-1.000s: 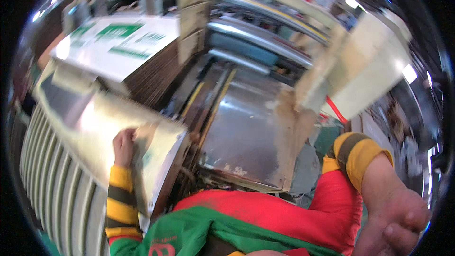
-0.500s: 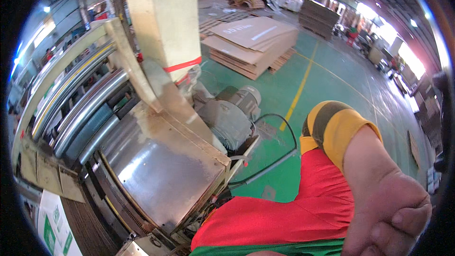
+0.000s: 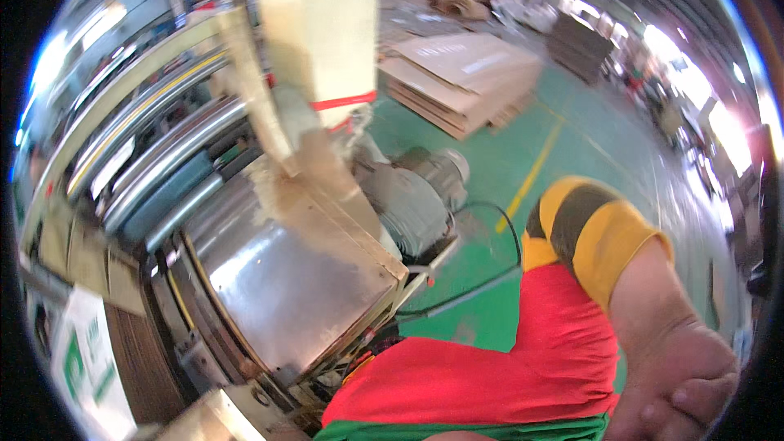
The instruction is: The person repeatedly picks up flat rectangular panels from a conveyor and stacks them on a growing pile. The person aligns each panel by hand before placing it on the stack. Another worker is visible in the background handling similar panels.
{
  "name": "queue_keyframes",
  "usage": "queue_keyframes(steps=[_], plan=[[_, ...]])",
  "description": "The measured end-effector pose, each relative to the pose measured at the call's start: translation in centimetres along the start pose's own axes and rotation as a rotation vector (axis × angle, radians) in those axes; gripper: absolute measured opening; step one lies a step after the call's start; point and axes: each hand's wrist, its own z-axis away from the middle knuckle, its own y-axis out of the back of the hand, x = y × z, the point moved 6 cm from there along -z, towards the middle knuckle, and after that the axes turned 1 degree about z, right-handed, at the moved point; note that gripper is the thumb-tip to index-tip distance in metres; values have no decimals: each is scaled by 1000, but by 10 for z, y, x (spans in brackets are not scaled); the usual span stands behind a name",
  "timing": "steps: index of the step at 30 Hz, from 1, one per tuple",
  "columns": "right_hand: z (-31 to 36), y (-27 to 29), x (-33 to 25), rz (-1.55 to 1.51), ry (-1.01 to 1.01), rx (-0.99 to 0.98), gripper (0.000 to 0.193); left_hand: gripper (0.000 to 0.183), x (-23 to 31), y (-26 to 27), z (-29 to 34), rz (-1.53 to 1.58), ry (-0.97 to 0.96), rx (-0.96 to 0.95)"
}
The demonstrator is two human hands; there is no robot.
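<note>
My right arm, in a red sleeve (image 3: 465, 376) with a yellow-and-black banded cuff (image 3: 596, 229), is bent at the elbow. The bare forearm folds back toward me, and my right hand (image 3: 682, 384) is at the lower right with its fingers curled in. What the fingers hold, if anything, is hidden. My left hand does not show; a sliver of skin at the bottom edge is too small to place. The nearest thing to my sleeve on the left is a machine's shiny metal cover (image 3: 286, 278), with steel rollers (image 3: 175, 155) behind it.
A grey motor (image 3: 416, 204) and a looping black cable (image 3: 482, 278) sit beside the machine. Lower left, a white-and-green printed board (image 3: 90, 359) stands by brown sheets (image 3: 143, 351). Farther off, flat cardboard (image 3: 465, 73) is stacked on the green floor near a yellow line (image 3: 531, 175).
The view has turned, so the machine, motor and cardboard stack sit farther right in the picture. My right arm stays bent, with the fingers still curled.
</note>
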Motion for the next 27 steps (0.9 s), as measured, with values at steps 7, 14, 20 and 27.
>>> queue_keyframes(steps=[7,14,20,27], plan=[[10,-58,10,-391,-64,127,24,41,10,42,20,223,27,116],[-14,-110,11,-802,-33,61,20,74,31,56,16,227,-75,103],[-53,-132,20,-1238,70,-229,12,55,37,66,22,171,-67,124],[-54,-158,13,-1387,29,212,14,54,44,58,20,93,-91,61]])
